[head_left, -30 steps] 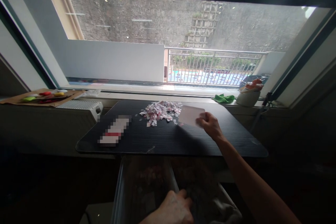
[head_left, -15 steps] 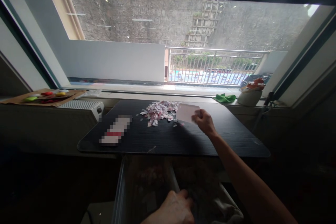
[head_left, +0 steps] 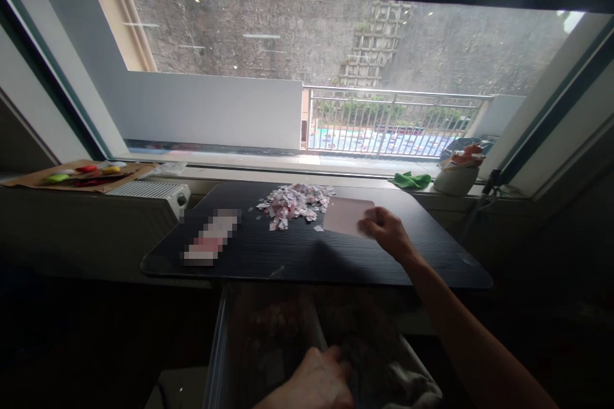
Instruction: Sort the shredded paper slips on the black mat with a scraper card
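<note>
My right hand (head_left: 384,230), fingers closed, grips the right end of a flat pale scraper (head_left: 346,216), a thin rectangular sheet with rounded corners. The scraper is at the right side of a heap of small paper scraps (head_left: 292,203) on the dark table (head_left: 268,259). One loose scrap lies just left of its lower edge. Below the table's front edge, my left hand (head_left: 316,380) is curled over a clear, divided bin (head_left: 218,339). Its fingertips are lost in shadow, so what they hold is hidden.
A blurred-out flat object (head_left: 211,239) lies on the table's left. On the sill are a green cloth (head_left: 410,180) and a pale pot (head_left: 455,179). A radiator (head_left: 158,195) stands at the left, near a brown board (head_left: 96,179) with colourful items. A wide window backs the table.
My right hand and the scraper have moved right and slightly toward me. More of the heap's right side shows. My left hand stays almost in place.
</note>
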A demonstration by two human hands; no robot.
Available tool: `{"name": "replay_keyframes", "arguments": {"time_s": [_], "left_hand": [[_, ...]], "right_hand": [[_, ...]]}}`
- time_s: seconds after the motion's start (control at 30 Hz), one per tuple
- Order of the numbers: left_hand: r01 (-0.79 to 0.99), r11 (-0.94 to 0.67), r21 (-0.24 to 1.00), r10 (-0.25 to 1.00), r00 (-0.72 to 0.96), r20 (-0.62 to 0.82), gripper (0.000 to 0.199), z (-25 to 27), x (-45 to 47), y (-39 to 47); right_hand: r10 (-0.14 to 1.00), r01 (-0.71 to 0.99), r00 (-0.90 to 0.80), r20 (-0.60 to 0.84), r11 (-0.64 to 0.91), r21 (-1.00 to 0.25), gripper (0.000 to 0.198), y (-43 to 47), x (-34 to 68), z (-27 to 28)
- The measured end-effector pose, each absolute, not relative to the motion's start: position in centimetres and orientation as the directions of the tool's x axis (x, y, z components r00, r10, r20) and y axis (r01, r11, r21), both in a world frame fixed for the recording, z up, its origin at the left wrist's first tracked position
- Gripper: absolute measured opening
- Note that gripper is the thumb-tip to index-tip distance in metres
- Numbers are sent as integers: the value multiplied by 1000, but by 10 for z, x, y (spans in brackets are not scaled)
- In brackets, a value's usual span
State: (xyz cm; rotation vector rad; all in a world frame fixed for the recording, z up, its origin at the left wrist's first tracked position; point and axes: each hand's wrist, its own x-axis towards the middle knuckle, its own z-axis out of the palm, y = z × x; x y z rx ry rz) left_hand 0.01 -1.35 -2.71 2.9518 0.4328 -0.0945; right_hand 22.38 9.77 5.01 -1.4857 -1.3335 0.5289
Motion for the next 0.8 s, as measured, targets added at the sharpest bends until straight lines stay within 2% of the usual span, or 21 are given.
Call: {"name": "replay_keyframes", "arguments": {"time_s": [0.27,0.47,0.57,0.7,0.8], "left_hand": [[320,-932,169,290,940,-180,16,-10,2,-16],[315,-933,176,290,945,-153,13,-19,0,-15],[288,-944,162,272,956,-113,15,-26,-1,-14],[296,-943,152,280,952,-120,17,-24,0,-16],[320,-933,166,299,944,-141,15,-20,1,-17]], "right_hand": [[917,583,271,292,84,-808,20,92,228,47],[913,511,235,334,177,-841,19,98,215,49],[912,547,233,339,165,-820,17,100,211,46],[915,616,260,308,89,-783,15,81,231,44],[948,516,233,218,69,-854,18,66,254,44]]}}
